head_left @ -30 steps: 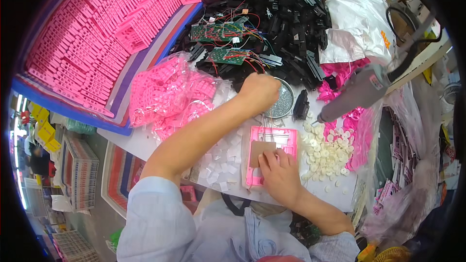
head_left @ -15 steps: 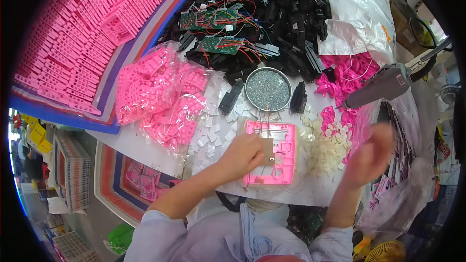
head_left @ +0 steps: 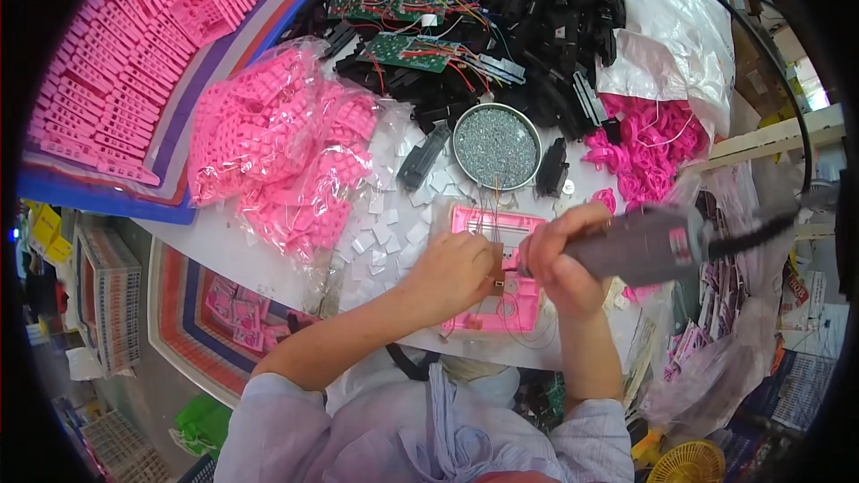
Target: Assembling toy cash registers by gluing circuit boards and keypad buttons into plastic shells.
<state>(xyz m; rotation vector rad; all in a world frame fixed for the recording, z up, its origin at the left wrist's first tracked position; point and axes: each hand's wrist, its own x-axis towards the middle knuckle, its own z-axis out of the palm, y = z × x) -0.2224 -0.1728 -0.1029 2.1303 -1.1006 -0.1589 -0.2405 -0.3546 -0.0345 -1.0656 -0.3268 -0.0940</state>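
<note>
An open pink plastic housing (head_left: 526, 311) lies on the table in front of me, with thin wires across it. Curled over its left half, my left hand (head_left: 456, 275) has its fingers pressed together at the middle; what they pinch is hidden. My right hand (head_left: 568, 264) grips a grey electric screwdriver (head_left: 640, 246) near its front end. The tool lies nearly level and points left, its tip close to my left fingertips over the housing. Whether the tip touches anything cannot be made out. Beyond the housing stands a round metal bowl (head_left: 540, 150) of small screws (head_left: 494, 145).
Black plastic parts (head_left: 537, 54) and green circuit boards (head_left: 407, 51) with wires heap up at the back. Bagged pink parts (head_left: 286, 143) and scattered white squares (head_left: 380, 233) lie left. Right are a white sack (head_left: 671, 27) and pink pieces (head_left: 649, 148). A black cable (head_left: 805, 125) trails from above.
My right hand, empty and blurred at the right before, now holds the screwdriver and has brought it left over the housing. My left hand stays at the housing.
</note>
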